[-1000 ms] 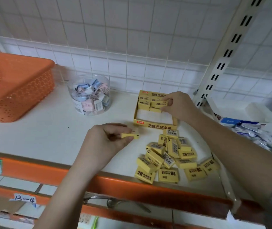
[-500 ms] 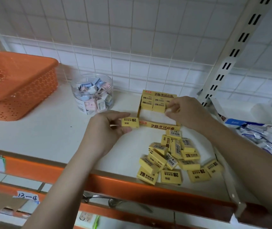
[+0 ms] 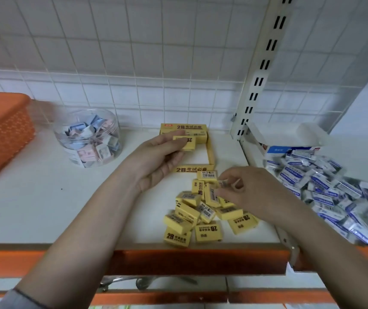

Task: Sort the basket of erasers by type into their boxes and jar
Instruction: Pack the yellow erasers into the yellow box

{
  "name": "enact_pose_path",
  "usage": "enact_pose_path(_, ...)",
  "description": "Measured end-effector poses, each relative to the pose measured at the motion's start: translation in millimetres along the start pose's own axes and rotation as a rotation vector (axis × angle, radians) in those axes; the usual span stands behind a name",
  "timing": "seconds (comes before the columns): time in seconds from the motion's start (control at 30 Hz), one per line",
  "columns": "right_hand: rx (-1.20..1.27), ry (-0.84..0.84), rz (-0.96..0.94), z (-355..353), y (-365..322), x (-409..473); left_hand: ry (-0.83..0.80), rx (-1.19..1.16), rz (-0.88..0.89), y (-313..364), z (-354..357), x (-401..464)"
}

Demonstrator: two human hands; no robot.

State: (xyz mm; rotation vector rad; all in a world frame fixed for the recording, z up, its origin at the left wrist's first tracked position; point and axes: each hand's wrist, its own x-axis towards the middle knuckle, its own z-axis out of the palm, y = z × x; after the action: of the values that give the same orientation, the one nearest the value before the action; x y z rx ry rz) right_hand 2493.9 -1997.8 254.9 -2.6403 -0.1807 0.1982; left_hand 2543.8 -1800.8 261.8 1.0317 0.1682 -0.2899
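Over the yellow box (image 3: 209, 150), a yellow eraser (image 3: 186, 142) is pinched by the left hand (image 3: 156, 161) btwn thumb and curled fingers, held above the box's open middle. At the top of the loose yellow pile (image 3: 203, 215), a small eraser (image 3: 222, 183) is pinched by the right hand (image 3: 245, 192), fingers narrowly curled round it (its colour is blurred, can't be told). Yellow erasers are seen as small blocks w/ black "2B" print, some showing barcode labels, lying jumbled near the shelf (image 3: 44, 208) front edge. A row of the same erasers is packed at the far end of the yellow box; its near part is hidden by the left hand. A clear jar (image 3: 89, 139), left of the box, is filled w/ blue, pink and white erasers. An orange basket (image 3: 2, 134) is set at far left. At right, a blue-white box (image 3: 290, 148) w/ open flap is set behind a heap of blue-white erasers (image 3: 334, 197).
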Motion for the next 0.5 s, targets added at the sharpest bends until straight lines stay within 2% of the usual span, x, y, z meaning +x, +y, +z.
enact_pose_path(0.17,-0.074,0.045,0.030,14,2,-4,-0.013,0.322,0.053,11,3,18)
enact_pose_path(0.3,-0.030,0.091,0.049,17,1,-5,0.037,0.760,0.252,27,7,50)
enact_pose_path(0.37,-0.023,0.114,0.043,18,2,-6,-0.004,0.983,0.339,33,14,65)
enact_pose_path(0.5,0.015,0.185,0.042,23,4,-9,-0.149,1.253,0.389,30,24,89)
